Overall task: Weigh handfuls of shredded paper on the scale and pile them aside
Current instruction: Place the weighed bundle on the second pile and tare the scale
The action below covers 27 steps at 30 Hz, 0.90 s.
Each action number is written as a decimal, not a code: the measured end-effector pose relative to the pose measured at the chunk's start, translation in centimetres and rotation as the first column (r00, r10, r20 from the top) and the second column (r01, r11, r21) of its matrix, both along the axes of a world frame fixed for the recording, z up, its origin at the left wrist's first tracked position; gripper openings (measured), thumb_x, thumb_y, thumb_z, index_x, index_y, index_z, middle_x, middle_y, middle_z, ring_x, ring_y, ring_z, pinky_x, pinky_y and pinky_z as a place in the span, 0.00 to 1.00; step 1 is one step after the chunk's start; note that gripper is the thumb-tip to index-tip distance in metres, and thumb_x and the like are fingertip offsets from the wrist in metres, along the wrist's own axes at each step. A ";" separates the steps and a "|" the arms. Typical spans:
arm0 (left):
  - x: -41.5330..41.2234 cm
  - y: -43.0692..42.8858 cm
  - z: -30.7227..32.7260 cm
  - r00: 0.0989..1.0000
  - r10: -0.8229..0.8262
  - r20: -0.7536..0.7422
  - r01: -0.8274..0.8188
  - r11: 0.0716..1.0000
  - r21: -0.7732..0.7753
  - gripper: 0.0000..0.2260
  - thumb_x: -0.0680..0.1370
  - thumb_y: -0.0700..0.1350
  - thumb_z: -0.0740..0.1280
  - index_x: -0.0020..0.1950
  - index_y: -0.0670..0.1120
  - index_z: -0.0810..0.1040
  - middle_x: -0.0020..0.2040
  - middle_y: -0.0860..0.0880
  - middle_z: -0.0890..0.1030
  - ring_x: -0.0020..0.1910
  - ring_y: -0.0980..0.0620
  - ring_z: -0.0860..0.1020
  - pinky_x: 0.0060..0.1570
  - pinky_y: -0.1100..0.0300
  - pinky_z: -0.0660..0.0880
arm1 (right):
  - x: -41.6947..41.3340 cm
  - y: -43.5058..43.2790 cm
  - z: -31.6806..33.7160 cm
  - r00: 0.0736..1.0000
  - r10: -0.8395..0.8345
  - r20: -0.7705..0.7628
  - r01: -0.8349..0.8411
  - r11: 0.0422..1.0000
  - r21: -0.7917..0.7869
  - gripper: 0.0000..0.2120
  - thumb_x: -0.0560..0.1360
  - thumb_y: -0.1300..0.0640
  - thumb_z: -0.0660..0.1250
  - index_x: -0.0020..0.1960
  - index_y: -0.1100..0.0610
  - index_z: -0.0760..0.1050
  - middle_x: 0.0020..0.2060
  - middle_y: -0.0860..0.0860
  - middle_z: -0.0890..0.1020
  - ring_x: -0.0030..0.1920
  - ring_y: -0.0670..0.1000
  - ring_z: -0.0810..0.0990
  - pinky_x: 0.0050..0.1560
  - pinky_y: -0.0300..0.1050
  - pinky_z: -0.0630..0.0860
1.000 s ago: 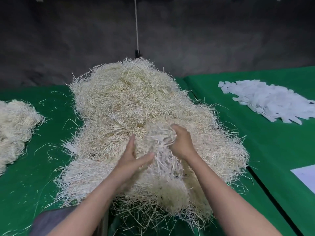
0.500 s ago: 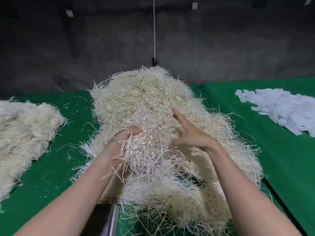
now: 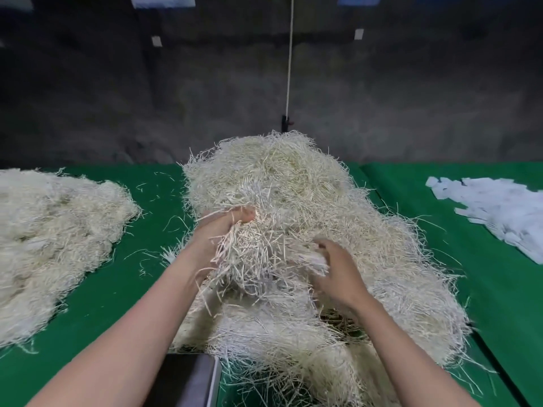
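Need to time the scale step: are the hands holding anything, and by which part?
A handful of shredded paper. The left hand grips its left side; the right hand is against its right side, fingers too blurred to tell a grip.

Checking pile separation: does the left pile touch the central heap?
No: green cloth with stray strands lies between the left pile and the central heap.

Two long bare forearms, bare wrists, bare left grip (image 3: 220,237), bare right grip (image 3: 339,273)
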<state>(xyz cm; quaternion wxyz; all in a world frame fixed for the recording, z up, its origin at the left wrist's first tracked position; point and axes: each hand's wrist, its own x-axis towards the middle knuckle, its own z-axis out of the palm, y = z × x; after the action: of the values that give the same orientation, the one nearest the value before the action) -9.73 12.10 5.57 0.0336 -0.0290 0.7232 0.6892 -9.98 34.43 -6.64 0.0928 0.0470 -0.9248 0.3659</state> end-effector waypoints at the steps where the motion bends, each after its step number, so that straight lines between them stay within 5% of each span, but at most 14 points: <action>1: 0.4 -0.2 0.4 1.000 -0.016 -0.013 0.015 1.000 -0.012 0.05 0.69 0.45 0.72 0.44 0.50 0.81 0.56 0.55 0.78 0.59 0.51 0.73 0.67 0.52 0.61 | 0.2 -0.3 1.3 0.995 -0.021 -0.094 0.028 0.996 0.080 0.37 0.67 0.49 0.72 0.71 0.44 0.60 0.65 0.40 0.66 0.67 0.45 0.61 0.70 0.48 0.57; 3: 0.2 -0.8 1.2 0.998 -0.025 -0.065 0.026 1.000 0.008 0.09 0.65 0.46 0.72 0.44 0.50 0.80 0.48 0.60 0.77 0.52 0.56 0.74 0.63 0.55 0.62 | 0.1 -0.8 3.9 0.974 -0.009 -0.227 0.066 0.967 0.246 0.41 0.65 0.46 0.73 0.73 0.42 0.56 0.69 0.42 0.62 0.69 0.46 0.56 0.66 0.44 0.52; 5: 0.2 -1.1 2.6 0.989 -0.058 -0.136 0.059 0.998 0.009 0.10 0.63 0.48 0.71 0.43 0.51 0.79 0.46 0.64 0.75 0.42 0.67 0.72 0.53 0.63 0.64 | -0.2 -1.7 6.5 0.988 0.085 -0.128 -0.050 0.965 0.256 0.50 0.64 0.46 0.75 0.75 0.39 0.46 0.73 0.40 0.53 0.71 0.44 0.50 0.67 0.44 0.47; 7: -0.2 -1.4 4.2 0.973 -0.083 -0.214 0.080 0.996 -0.025 0.05 0.70 0.45 0.68 0.43 0.54 0.75 0.51 0.64 0.71 0.40 0.69 0.70 0.50 0.69 0.62 | -0.7 -3.2 8.7 0.965 0.261 0.034 -0.262 0.964 0.041 0.56 0.66 0.54 0.75 0.69 0.28 0.35 0.73 0.36 0.44 0.73 0.43 0.46 0.72 0.47 0.47; 8: -0.4 -1.4 5.1 0.961 -0.096 -0.257 0.084 0.995 -0.060 0.06 0.74 0.42 0.65 0.43 0.54 0.73 0.52 0.62 0.70 0.44 0.68 0.70 0.50 0.70 0.61 | -0.9 -4.2 9.4 0.939 0.335 0.078 -0.326 0.939 -0.109 0.55 0.67 0.60 0.73 0.68 0.26 0.36 0.73 0.37 0.43 0.73 0.44 0.52 0.72 0.45 0.57; 11: -0.9 -1.1 6.8 0.936 -0.061 -0.346 0.064 0.998 -0.003 0.07 0.76 0.40 0.64 0.43 0.53 0.75 0.44 0.68 0.76 0.36 0.75 0.72 0.37 0.75 0.65 | -1.1 -7.4 8.3 0.900 0.378 0.216 -0.331 0.916 -0.225 0.26 0.76 0.68 0.60 0.71 0.51 0.62 0.66 0.48 0.66 0.58 0.51 0.76 0.53 0.30 0.74; 13: -1.1 -1.6 6.4 0.937 0.021 -0.349 0.004 0.997 0.072 0.04 0.74 0.41 0.68 0.46 0.49 0.79 0.38 0.66 0.81 0.34 0.74 0.76 0.30 0.76 0.70 | -0.8 -8.0 5.8 0.893 0.350 0.285 -0.348 0.936 -0.058 0.10 0.78 0.64 0.62 0.58 0.55 0.72 0.53 0.42 0.72 0.49 0.47 0.78 0.52 0.37 0.77; 15: -1.2 -2.5 5.1 0.933 0.103 -0.346 -0.099 0.995 0.028 0.08 0.72 0.40 0.71 0.49 0.49 0.79 0.40 0.60 0.82 0.36 0.67 0.79 0.30 0.76 0.71 | -0.4 -6.9 3.9 0.915 0.263 0.305 -0.267 0.963 -0.029 0.05 0.76 0.57 0.68 0.50 0.57 0.76 0.45 0.49 0.79 0.42 0.48 0.78 0.49 0.45 0.77; 18: -1.5 -3.1 2.3 0.943 -0.086 -0.322 -0.070 0.894 -0.443 0.28 0.70 0.37 0.72 0.66 0.54 0.69 0.62 0.51 0.74 0.55 0.58 0.75 0.48 0.68 0.75 | -0.3 -5.3 4.0 0.946 0.152 0.285 -0.093 0.973 -0.212 0.05 0.74 0.63 0.68 0.40 0.56 0.75 0.38 0.52 0.80 0.37 0.51 0.78 0.42 0.48 0.77; 20: -1.3 -2.1 -0.1 0.909 -0.415 -0.032 0.288 0.684 -0.671 0.50 0.66 0.35 0.73 0.75 0.64 0.46 0.76 0.56 0.50 0.73 0.56 0.54 0.71 0.49 0.56 | -0.4 -5.5 5.0 0.957 0.144 0.251 -0.069 0.956 -0.286 0.05 0.74 0.69 0.64 0.45 0.61 0.76 0.41 0.53 0.79 0.36 0.49 0.78 0.37 0.44 0.77; 21: -1.1 -1.4 -1.2 0.847 -0.519 0.117 0.435 0.548 -0.714 0.54 0.66 0.35 0.73 0.74 0.65 0.39 0.76 0.60 0.42 0.74 0.57 0.45 0.71 0.50 0.46 | -0.5 -5.9 5.6 0.965 0.146 0.220 -0.075 0.951 -0.301 0.07 0.74 0.71 0.62 0.47 0.62 0.76 0.42 0.51 0.78 0.38 0.48 0.78 0.36 0.40 0.76; 23: -0.8 0.3 -3.3 0.768 -0.586 0.261 0.498 0.288 -0.818 0.47 0.71 0.38 0.71 0.77 0.56 0.42 0.76 0.57 0.43 0.75 0.54 0.46 0.70 0.59 0.46 | -0.6 -6.4 6.5 0.982 0.128 0.140 -0.085 0.956 -0.282 0.10 0.73 0.71 0.64 0.49 0.58 0.76 0.44 0.49 0.77 0.43 0.49 0.77 0.39 0.37 0.74; 24: -0.9 0.9 -3.9 0.794 -0.558 0.239 0.437 0.252 -0.864 0.38 0.74 0.40 0.69 0.78 0.50 0.51 0.77 0.53 0.51 0.75 0.51 0.52 0.70 0.61 0.49 | -0.7 -6.3 6.3 0.986 0.115 0.121 -0.080 0.961 -0.264 0.11 0.73 0.70 0.65 0.49 0.56 0.75 0.46 0.49 0.78 0.45 0.50 0.77 0.40 0.38 0.75; 27: -1.5 1.1 -2.9 0.955 -0.288 0.071 0.234 0.584 -0.777 0.11 0.76 0.35 0.64 0.56 0.45 0.75 0.59 0.46 0.76 0.59 0.49 0.75 0.62 0.59 0.69 | -0.2 -5.1 5.2 0.982 0.101 0.160 -0.049 0.953 -0.299 0.18 0.73 0.63 0.68 0.62 0.57 0.72 0.58 0.51 0.76 0.42 0.47 0.79 0.39 0.38 0.79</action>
<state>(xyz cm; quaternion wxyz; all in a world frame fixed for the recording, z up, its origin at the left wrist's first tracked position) -11.18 13.22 2.66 0.0957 0.0875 0.9461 0.2968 -10.19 29.37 -1.49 0.0038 0.0356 -0.8622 0.5052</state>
